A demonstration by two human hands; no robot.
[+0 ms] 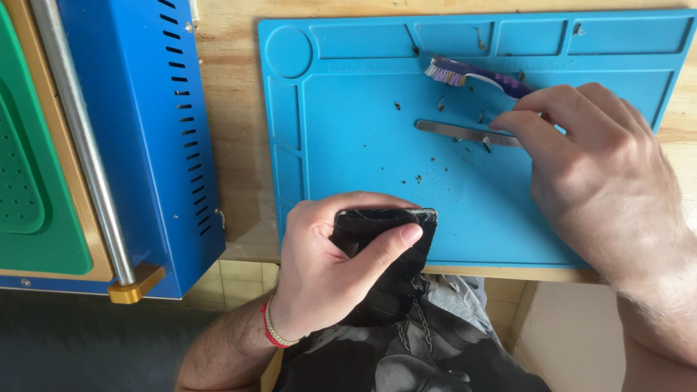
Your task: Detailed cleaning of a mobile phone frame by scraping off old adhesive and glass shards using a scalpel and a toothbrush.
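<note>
On the wooden counter [232, 145] lies a blue work mat [363, 174] w/ tray pockets along its top edge. Left hand [327, 268] is clamped round a dark phone [388, 239] w/ cracked glass, held at the mat's near edge, thumb across its face. Right hand [602, 181] rests on the mat's right side, fingertips pinched on the end of flat metal tweezers [465, 133] lying on the mat. Purple toothbrush [475, 75] lies just beyond the tweezers, handle end under the fingers. Small dark bits of debris [435, 168] scattered mid-mat. Blue metal machine [145, 131] w/ vent slots sits left of the mat, well apart from both hands.
</note>
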